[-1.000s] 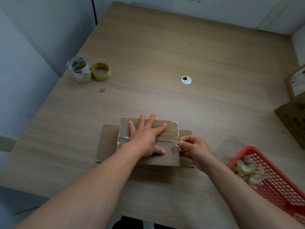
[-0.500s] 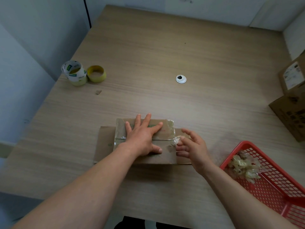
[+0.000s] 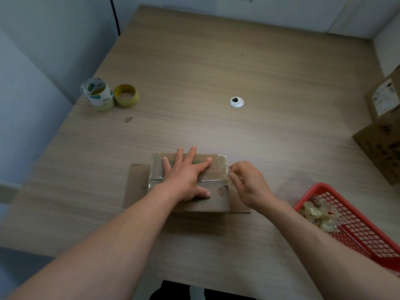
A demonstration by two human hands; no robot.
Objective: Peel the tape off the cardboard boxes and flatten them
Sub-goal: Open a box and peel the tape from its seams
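Observation:
A small brown cardboard box sits on a flattened cardboard sheet near the table's front edge. Clear tape covers the box's top and runs along its middle seam. My left hand lies flat on the top, fingers spread, pressing the box down. My right hand is at the box's right edge, its bent fingertips pinching the tape's end there; the thumb is hidden.
A red basket at the right front holds crumpled tape wads. Two taped cardboard boxes stand at the right edge. Tape rolls sit at the left, with a cardboard scrap nearby and a cable grommet mid-table.
My right hand let go of its pinch at the seam, opened its fingers, then moved slightly up to the tape's right end. My left hand stayed flat on the box.

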